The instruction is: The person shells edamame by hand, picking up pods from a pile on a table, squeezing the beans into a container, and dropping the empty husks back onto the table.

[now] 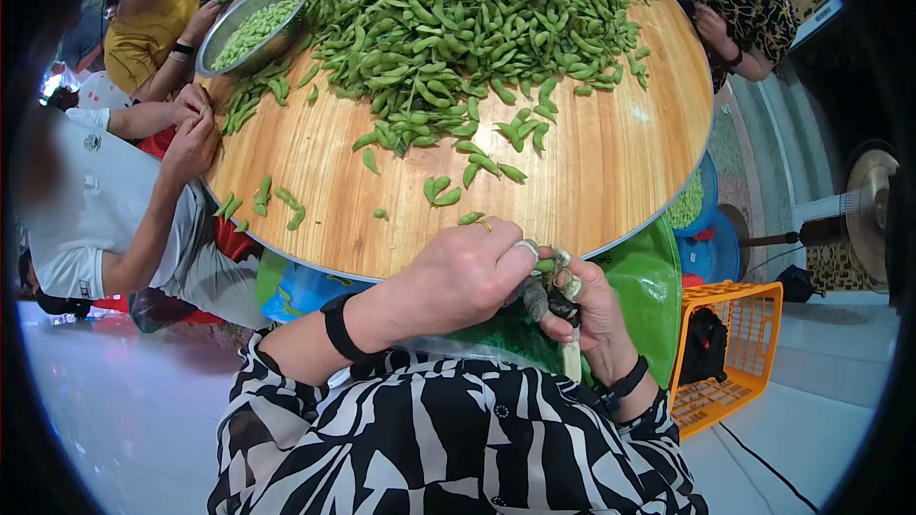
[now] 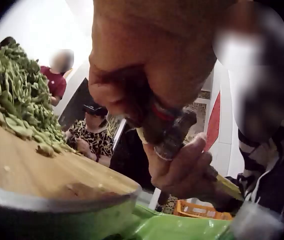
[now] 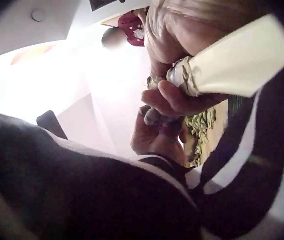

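In the head view my left hand (image 1: 468, 267) reaches across from the left and pinches a green soybean pod (image 1: 544, 266) just beyond the table's edge. My right hand (image 1: 596, 310) meets it there, its thumb and curled fingers closing on the same pod. Grey and whitish wrapping covers several of my fingertips. A pale flat strip (image 3: 242, 60) runs out from a wrapped finger of the right hand, hanging downward in the head view. In the left wrist view the left hand (image 2: 152, 65) hides most of the pod.
Unshelled pods (image 1: 477, 29) form a big pile on the round wooden table (image 1: 324, 191). A metal bowl (image 1: 298, 2) holds shelled beans (image 1: 256, 35). Green plastic sheeting (image 1: 649, 286) hangs below the edge. An orange crate (image 1: 730, 353) stands right; other people sit around.
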A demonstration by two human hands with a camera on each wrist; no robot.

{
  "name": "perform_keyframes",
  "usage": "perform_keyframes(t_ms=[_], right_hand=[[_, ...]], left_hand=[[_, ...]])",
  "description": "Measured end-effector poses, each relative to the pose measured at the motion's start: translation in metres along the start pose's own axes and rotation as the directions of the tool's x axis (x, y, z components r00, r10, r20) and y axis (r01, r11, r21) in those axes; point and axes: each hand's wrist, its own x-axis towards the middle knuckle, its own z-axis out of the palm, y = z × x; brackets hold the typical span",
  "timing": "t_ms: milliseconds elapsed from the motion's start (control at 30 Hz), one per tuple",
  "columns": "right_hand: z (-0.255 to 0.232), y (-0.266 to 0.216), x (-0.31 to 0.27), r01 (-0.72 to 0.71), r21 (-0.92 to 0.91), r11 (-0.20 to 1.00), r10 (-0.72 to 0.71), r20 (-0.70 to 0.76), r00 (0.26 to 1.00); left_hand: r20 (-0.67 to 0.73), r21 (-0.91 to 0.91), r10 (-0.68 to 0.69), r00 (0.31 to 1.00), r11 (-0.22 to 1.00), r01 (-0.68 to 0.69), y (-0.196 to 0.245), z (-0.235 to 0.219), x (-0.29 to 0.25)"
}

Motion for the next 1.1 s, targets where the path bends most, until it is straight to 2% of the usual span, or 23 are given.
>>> perform_keyframes(t_ms=[100, 167, 233, 300, 367, 400, 467, 500, 567, 600, 633, 667, 700, 767, 800, 833, 900, 933, 967, 1000, 1033, 1067, 1100], right_hand=[[0.002, 0.006, 0.001, -0.021, 0.071, 0.997, 0.022, -0.010, 1.000], [0.005, 0.006, 0.001, -0.009, 0.048, 0.999, 0.010, -0.018, 1.000], [0.007, 0.006, 0.002, 0.001, 0.024, 1.000, -0.001, -0.027, 1.000], [0.008, 0.007, 0.005, 0.105, -0.083, 0.991, -0.110, -0.062, 0.992], [0.015, 0.006, 0.004, 0.139, -0.130, 0.982, -0.150, -0.079, 0.986], [0.017, 0.005, 0.003, 0.168, -0.179, 0.969, -0.187, -0.096, 0.978], [0.017, 0.006, 0.003, 0.178, -0.218, 0.959, -0.206, -0.112, 0.972], [0.017, 0.006, 0.004, 0.191, -0.258, 0.947, -0.229, -0.126, 0.965], [0.017, 0.006, 0.004, 0.188, -0.319, 0.929, -0.239, -0.128, 0.962], [0.017, 0.006, 0.003, 0.186, -0.379, 0.907, -0.252, -0.133, 0.959], [0.017, 0.004, 0.002, 0.185, -0.378, 0.907, -0.251, -0.132, 0.959], [0.018, 0.001, 0.001, 0.174, -0.464, 0.869, -0.264, -0.137, 0.955], [0.018, -0.001, 0.001, 0.161, -0.545, 0.823, -0.279, -0.140, 0.950], [0.017, -0.003, 0.002, 0.161, -0.601, 0.783, -0.300, -0.139, 0.944], [0.017, -0.004, 0.002, 0.155, -0.653, 0.741, -0.320, -0.141, 0.937], [0.017, -0.003, 0.002, 0.154, -0.652, 0.742, -0.320, -0.143, 0.936], [0.015, -0.002, 0.004, 0.156, -0.758, 0.634, -0.402, -0.150, 0.903], [0.014, -0.003, 0.005, 0.156, -0.758, 0.633, -0.402, -0.149, 0.903], [0.013, -0.004, 0.006, 0.211, -0.869, 0.447, -0.482, -0.035, 0.875], [0.012, -0.004, 0.006, 0.255, -0.937, 0.239, -0.534, 0.093, 0.841], [0.011, -0.004, 0.006, 0.256, -0.937, 0.240, -0.533, 0.093, 0.841], [0.011, -0.004, 0.006, 0.195, -0.962, 0.189, -0.520, 0.071, 0.851], [0.010, -0.003, 0.005, 0.134, -0.982, 0.135, -0.511, 0.047, 0.858]], left_hand=[[-0.011, 0.070, 0.074, 0.997, 0.995, -0.074, 0.000, -0.003, 0.000], [-0.077, -0.125, 0.034, 0.996, 0.991, -0.043, -0.002, -0.001, 0.000], [-0.102, -0.153, -0.006, 0.995, 0.988, -0.010, -0.005, 0.007, -0.001], [-0.130, -0.178, -0.047, 0.990, 0.984, 0.023, -0.008, 0.011, -0.002], [-0.152, -0.357, -0.146, 0.977, 0.930, 0.084, -0.008, 0.014, -0.002], [-0.151, -0.359, -0.150, 0.977, 0.929, 0.087, -0.006, 0.016, -0.001], [-0.123, -0.564, -0.346, 0.930, 0.795, 0.221, -0.002, 0.020, 0.000], [-0.127, -0.563, -0.348, 0.929, 0.797, 0.221, -0.003, 0.023, -0.003], [0.129, -0.872, -0.539, 0.833, 0.338, 0.354, -0.008, 0.031, -0.010], [0.129, -0.872, -0.539, 0.832, 0.338, 0.354, -0.006, 0.026, -0.009], [0.234, -0.813, -0.554, 0.799, 0.340, 0.473, -0.004, 0.016, -0.006], [0.332, -0.738, -0.571, 0.751, 0.339, 0.584, -0.004, 0.010, -0.005], [0.331, -0.737, -0.572, 0.750, 0.339, 0.584, -0.005, 0.009, -0.005], [0.413, -0.618, -0.508, 0.756, 0.454, 0.642, -0.008, 0.011, -0.005], [0.415, -0.618, -0.505, 0.756, 0.454, 0.642, -0.007, 0.012, -0.006], [0.410, -0.603, -0.467, 0.783, 0.505, 0.617, -0.006, 0.013, -0.008], [0.403, -0.587, -0.429, 0.808, 0.556, 0.588, -0.004, 0.012, -0.009], [0.425, -0.632, -0.427, 0.798, 0.491, 0.599, -0.002, 0.010, -0.009], [0.447, -0.673, -0.424, 0.788, 0.421, 0.608, -0.001, 0.008, -0.009], [0.447, -0.673, -0.425, 0.787, 0.421, 0.609, 0.000, 0.008, -0.009], [0.445, -0.689, -0.472, 0.761, 0.362, 0.628, 0.001, 0.008, -0.009], [0.445, -0.704, -0.517, 0.731, 0.303, 0.643, 0.001, 0.008, -0.009], [0.444, -0.704, -0.517, 0.732, 0.305, 0.642, 0.000, 0.010, -0.010]])
